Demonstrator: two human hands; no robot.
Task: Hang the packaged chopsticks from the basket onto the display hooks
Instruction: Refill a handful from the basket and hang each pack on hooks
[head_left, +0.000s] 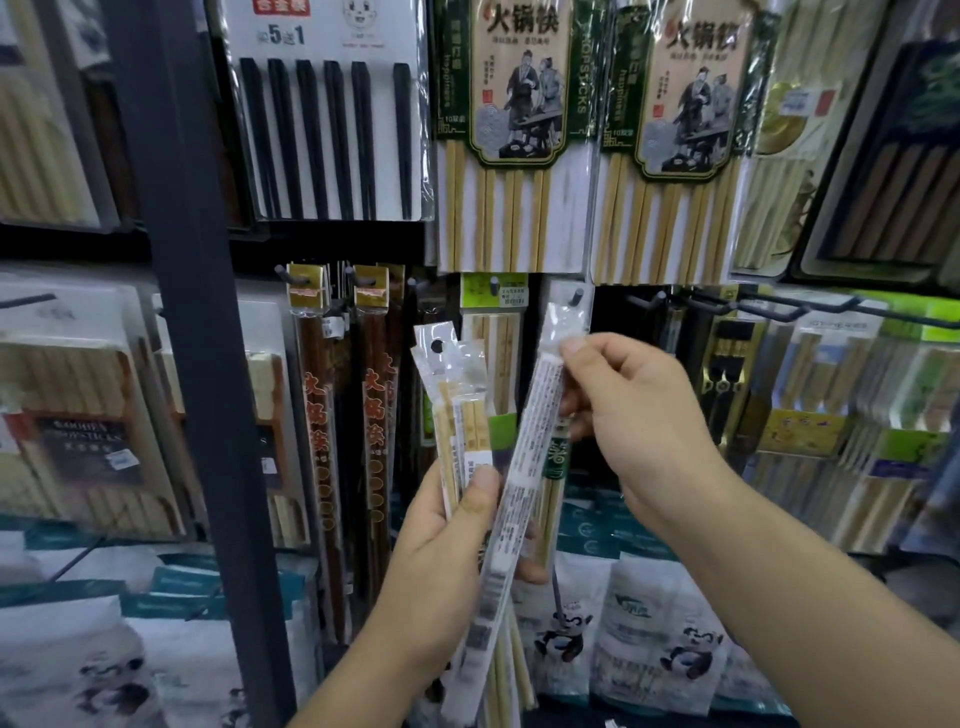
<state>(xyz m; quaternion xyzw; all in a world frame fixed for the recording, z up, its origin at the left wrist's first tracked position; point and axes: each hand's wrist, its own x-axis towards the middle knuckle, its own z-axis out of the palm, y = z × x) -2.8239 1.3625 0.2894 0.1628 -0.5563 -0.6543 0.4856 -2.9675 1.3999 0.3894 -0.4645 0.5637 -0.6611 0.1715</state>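
Packaged chopsticks (524, 457): tilted, clear top tab up at display hook (575, 297) | right hand (639, 415): raised, thumb and fingers pinching the pack's upper part | left hand (441, 545): lower, thumb clamping spare chopstick packs (457, 410) upright, just beside.

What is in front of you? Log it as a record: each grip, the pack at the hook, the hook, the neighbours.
right grip: pinches the long pack near its top, just below the tab
long pack: tilted, tab hole at the hook tip; whether it is fully threaded, cannot tell
left grip: holds spare packs upright, thumb on their front
left neighbours: dark red chopstick packs hanging on hooks
above: bamboo chopstick packs with green headers
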